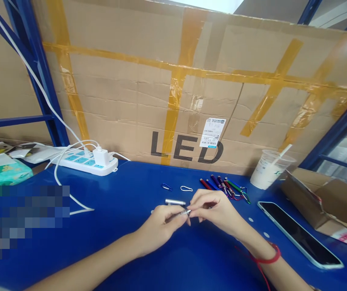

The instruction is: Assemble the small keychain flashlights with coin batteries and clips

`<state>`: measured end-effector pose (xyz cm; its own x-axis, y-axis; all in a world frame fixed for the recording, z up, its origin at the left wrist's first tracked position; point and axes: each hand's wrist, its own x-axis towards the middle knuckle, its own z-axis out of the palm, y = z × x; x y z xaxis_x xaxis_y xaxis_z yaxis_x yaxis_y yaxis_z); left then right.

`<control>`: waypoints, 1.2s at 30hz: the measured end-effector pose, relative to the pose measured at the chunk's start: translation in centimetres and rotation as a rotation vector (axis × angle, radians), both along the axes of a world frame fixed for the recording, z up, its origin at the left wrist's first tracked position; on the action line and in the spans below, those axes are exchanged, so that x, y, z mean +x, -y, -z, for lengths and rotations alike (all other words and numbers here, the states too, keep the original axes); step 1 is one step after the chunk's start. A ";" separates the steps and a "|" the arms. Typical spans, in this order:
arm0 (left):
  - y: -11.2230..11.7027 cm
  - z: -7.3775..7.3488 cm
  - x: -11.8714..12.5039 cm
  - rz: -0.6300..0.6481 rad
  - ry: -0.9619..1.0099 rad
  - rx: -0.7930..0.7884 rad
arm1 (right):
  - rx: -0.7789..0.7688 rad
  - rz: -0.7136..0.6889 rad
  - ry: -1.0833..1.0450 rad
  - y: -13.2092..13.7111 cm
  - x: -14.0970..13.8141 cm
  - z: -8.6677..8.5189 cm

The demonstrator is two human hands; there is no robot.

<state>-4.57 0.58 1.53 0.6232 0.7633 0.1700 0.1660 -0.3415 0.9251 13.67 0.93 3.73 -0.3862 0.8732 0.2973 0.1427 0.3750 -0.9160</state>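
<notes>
Closest to me, left hand (161, 223) and right hand (217, 210) are meeting fingertip to fingertip, both pinching a small silver part (186, 211) between them. Just beyond, I am seeing a silver tube (175, 201) lying on the blue table (137, 258), with coloured pens (225, 186) piled farther back.

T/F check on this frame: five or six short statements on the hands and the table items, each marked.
1. The left hand and the right hand pinch a small silver part between them. True.
2. A silver tube lies on the table just beyond the hands. True.
3. The phone lies left of the left hand. False: it lies to the right of the right hand.
4. The cup has a straw in it. True.
5. The power strip has nothing plugged in. False: a white charger sits in it.
6. The red bracelet is on the left wrist. False: right wrist.
</notes>
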 end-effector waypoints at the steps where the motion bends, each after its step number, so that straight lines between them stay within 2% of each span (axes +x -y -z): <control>1: 0.1 0.0 0.1 0.028 0.019 -0.062 | 0.005 -0.013 0.013 0.0 0.1 -0.1; 3: 0.1 0.1 0.1 0.067 0.042 -0.144 | 0.007 -0.029 0.045 0.1 0.2 -0.1; 6: 0.2 0.4 0.3 0.073 0.047 -0.155 | -0.009 -0.032 0.063 0.2 0.1 0.1; 12: 0.2 0.5 0.4 -0.005 -0.069 -0.038 | -0.054 -0.049 0.086 0.2 0.0 0.7; 18: 0.0 0.8 0.1 0.008 -0.147 0.091 | -0.075 -0.027 0.098 0.3 0.2 1.0; 22: -0.3 1.2 -0.1 -0.029 -0.209 0.193 | -0.068 0.007 0.083 -0.1 0.2 1.4; 27: -0.6 1.2 0.0 -0.051 -0.220 0.245 | -0.056 0.014 0.041 -0.4 0.2 2.0; 31: -0.9 1.0 0.0 -0.053 -0.175 0.220 | -0.044 0.056 0.039 -0.3 0.1 1.7; 36: -1.1 0.8 0.0 -0.057 -0.037 0.086 | -0.003 0.088 0.115 -0.1 0.3 0.8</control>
<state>-4.56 1.65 0.70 0.5860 0.7815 0.2140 0.2210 -0.4083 0.8857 13.96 1.03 2.89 -0.3391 0.9060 0.2534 0.2789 0.3540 -0.8927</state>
